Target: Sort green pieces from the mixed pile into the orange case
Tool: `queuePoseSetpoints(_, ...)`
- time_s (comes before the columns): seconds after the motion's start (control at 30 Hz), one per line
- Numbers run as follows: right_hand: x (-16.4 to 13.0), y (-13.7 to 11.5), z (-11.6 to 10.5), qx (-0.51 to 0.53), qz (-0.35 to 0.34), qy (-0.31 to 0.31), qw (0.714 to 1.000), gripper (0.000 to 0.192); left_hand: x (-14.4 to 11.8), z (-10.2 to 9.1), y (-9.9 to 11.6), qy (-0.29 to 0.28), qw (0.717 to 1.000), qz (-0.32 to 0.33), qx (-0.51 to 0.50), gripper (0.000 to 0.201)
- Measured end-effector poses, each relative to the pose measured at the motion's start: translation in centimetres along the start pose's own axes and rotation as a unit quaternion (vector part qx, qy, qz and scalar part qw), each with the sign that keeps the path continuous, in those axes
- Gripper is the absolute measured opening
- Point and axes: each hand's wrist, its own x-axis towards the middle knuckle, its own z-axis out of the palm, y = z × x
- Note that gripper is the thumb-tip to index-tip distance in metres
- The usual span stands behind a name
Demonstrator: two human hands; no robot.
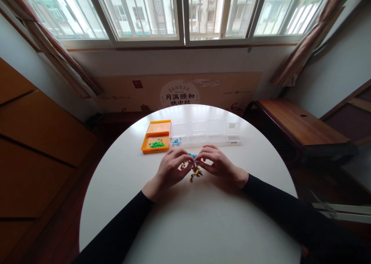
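Note:
Fingertips nearly meeting, my left hand (171,166) and my right hand (216,162) are both closed in a pinch over the middle of the white round table (185,225). Whatever sits between the fingers is too small to make out. Just under them lies a loose heap of small brown and yellow pieces (197,171), partly covered by the hands. Small blue pieces (192,155) show behind the fingertips. An orange box (143,149) with its lid raised holds many bright green pieces (157,144).
Right of the orange box, a clear compartment box (207,143) stretches along the table's far side, a few blue pieces (176,141) in its leftmost compartment. A wooden bench (292,121) stands to the right. A printed cardboard panel (203,88) leans below the window.

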Motion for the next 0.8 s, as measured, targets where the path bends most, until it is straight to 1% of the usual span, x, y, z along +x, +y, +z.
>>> queuePoseSetpoints(0.1,0.0,0.1,0.0,0.001,0.001,0.001,1.0,0.007,-0.1,0.0,-0.1,0.0,1.0,-0.006,-0.007,0.002)
queuePoseSetpoints(0.3,-0.1,0.2,0.1,0.002,-0.001,0.001,1.0,0.008,-0.1,0.0,-0.1,0.003,1.0,0.001,-0.018,0.004)
queuePoseSetpoints(0.53,0.1,0.1,0.0,0.001,-0.004,0.005,1.0,0.008,-0.1,0.1,-0.2,-0.01,1.0,-0.012,-0.016,0.004)
queuePoseSetpoints(0.67,0.0,-0.1,-0.1,-0.001,0.015,0.004,1.0,0.013,-0.1,0.0,-0.4,-0.006,1.0,-0.014,-0.007,0.005)
queuePoseSetpoints(0.73,0.0,-0.2,-0.1,-0.003,0.026,0.008,1.0,0.015,0.0,-0.2,-0.8,0.011,0.999,-0.039,0.015,0.006)
queuePoseSetpoints(0.8,-0.1,-0.3,-0.1,-0.001,0.03,0.008,1.0,0.015,0.2,-0.5,-1.6,0.037,0.995,-0.086,0.045,0.007)
